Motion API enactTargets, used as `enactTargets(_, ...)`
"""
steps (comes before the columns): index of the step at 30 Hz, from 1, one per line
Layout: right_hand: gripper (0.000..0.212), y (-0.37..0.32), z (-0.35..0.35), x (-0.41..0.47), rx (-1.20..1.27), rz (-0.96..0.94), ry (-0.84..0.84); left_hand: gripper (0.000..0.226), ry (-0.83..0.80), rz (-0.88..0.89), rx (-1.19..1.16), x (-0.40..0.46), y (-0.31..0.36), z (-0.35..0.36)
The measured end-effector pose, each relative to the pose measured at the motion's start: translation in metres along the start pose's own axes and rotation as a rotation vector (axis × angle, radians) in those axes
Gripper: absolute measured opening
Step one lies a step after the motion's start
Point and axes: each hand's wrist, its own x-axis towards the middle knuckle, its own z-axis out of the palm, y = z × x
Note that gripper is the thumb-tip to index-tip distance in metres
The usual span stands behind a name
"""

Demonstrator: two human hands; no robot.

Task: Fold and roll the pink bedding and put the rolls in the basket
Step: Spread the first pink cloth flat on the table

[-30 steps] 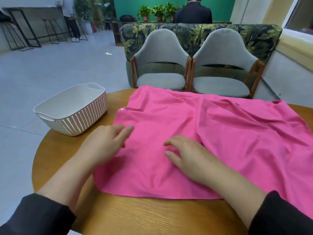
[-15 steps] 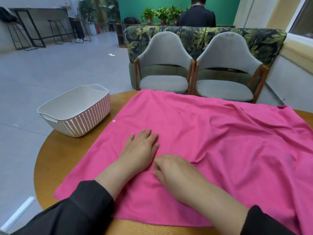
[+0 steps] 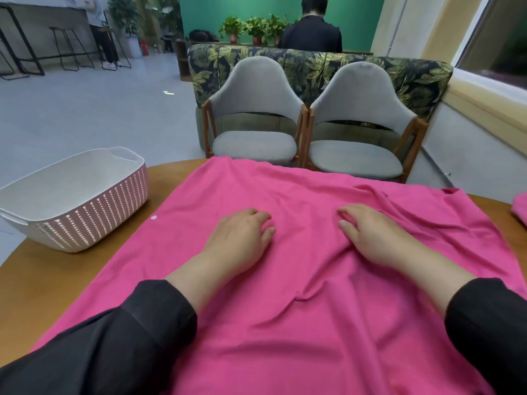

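- Both hands lie flat on the bright pink bedding sheet (image 3: 299,280), gripping nothing: my left hand (image 3: 242,238) and right hand (image 3: 370,238) press it palm-down, fingers relaxed, a little apart.
- That sheet covers most of the round wooden table (image 3: 57,280) and seems to run off its near edge toward me.
- Creases bunch on the right, beyond my right hand. If I fold over them, I judge the roll would come out lumpy and lopsided.
- With so much cloth hanging off, a careless tug could slide the whole sheet to the floor.
- One small white snap or button (image 3: 153,217) sits near the left edge; it could catch in a fold.
- At the table's left stands the white perforated plastic basket (image 3: 85,201), holding no rolls that I can see.
- A second pink bundle (image 3: 519,209) peeks in at far right; possibly another piece, but it is cut off.
- Beyond stand two grey upholstered chairs (image 3: 256,109), a leaf-patterned sofa back (image 3: 313,67), and a person in black (image 3: 312,35) facing a green wall.
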Motion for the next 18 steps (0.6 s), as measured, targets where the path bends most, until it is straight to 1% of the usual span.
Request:
enactTargets(2, 0.048, 0.015, 0.007, 0.010, 0.009, 0.072, 0.010, 0.040, -0.014, 0.051, -0.065, 0.021, 0.012, 0.013)
enactTargets(4, 0.041, 0.025, 0.009, 0.017, 0.055, 0.079, 0.072, 0.040, -0.018, 0.091, -0.096, 0.042, 0.024, 0.024)
enactTargets(6, 0.030, 0.034, 0.007, 0.024, 0.026, 0.084, 0.214, 0.037, -0.004, 0.121, -0.100, 0.062, 0.035, 0.031)
enactTargets(8, 0.023, 0.047, -0.002, 0.032, 0.003, 0.104, 0.422, 0.032, 0.049, 0.131, -0.128, 0.085, 0.042, 0.037)
enactTargets(9, 0.021, 0.057, -0.007, 0.038, 0.030, 0.112, 0.488, 0.030, 0.082, 0.135, -0.152, 0.097, 0.043, 0.039)
enactTargets(10, 0.020, 0.069, -0.012, 0.046, 0.077, 0.121, 0.505, 0.027, 0.111, 0.140, -0.172, 0.109, 0.044, 0.041)
enactTargets(11, 0.022, 0.084, -0.016, 0.056, 0.115, 0.147, 0.478, 0.027, 0.136, 0.143, -0.191, 0.120, 0.045, 0.043)
enactTargets(12, 0.027, 0.100, -0.020, 0.066, 0.118, 0.201, 0.416, 0.030, 0.156, 0.132, -0.213, 0.132, 0.046, 0.046)
enactTargets(15, 0.048, 0.139, -0.024, 0.089, 0.002, 0.423, 0.162, 0.042, 0.178, 0.026, -0.246, 0.163, 0.046, 0.053)
enactTargets(16, 0.051, 0.149, -0.023, 0.096, -0.032, 0.462, 0.111, 0.043, 0.166, 0.001, -0.222, 0.174, 0.046, 0.057)
enactTargets(18, 0.048, 0.165, -0.020, 0.111, -0.050, 0.498, 0.079, 0.043, 0.115, -0.021, -0.130, 0.192, 0.048, 0.063)
